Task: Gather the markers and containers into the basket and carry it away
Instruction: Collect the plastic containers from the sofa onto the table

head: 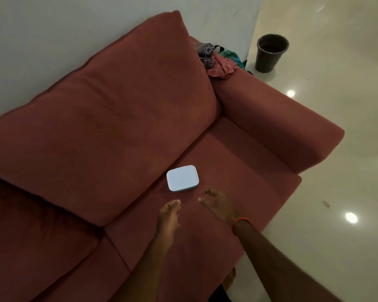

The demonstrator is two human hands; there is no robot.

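A small pale blue container (182,178) with a closed lid lies flat on the seat of a red sofa (244,171). Both my hands reach out over the seat just in front of it. My left hand (169,214) is a short way below the container, fingers held loosely together and holding nothing. My right hand (218,202) is to the container's lower right, fingers spread and curled, also holding nothing; a red band circles its wrist. Neither hand touches the container. No markers and no basket are in view.
A dark bucket (271,53) stands on the glossy pale floor (336,83) beyond the sofa's right armrest (277,127). A heap of crumpled clothes (218,59) sits at the sofa's back corner. A white wall rises behind the back cushions.
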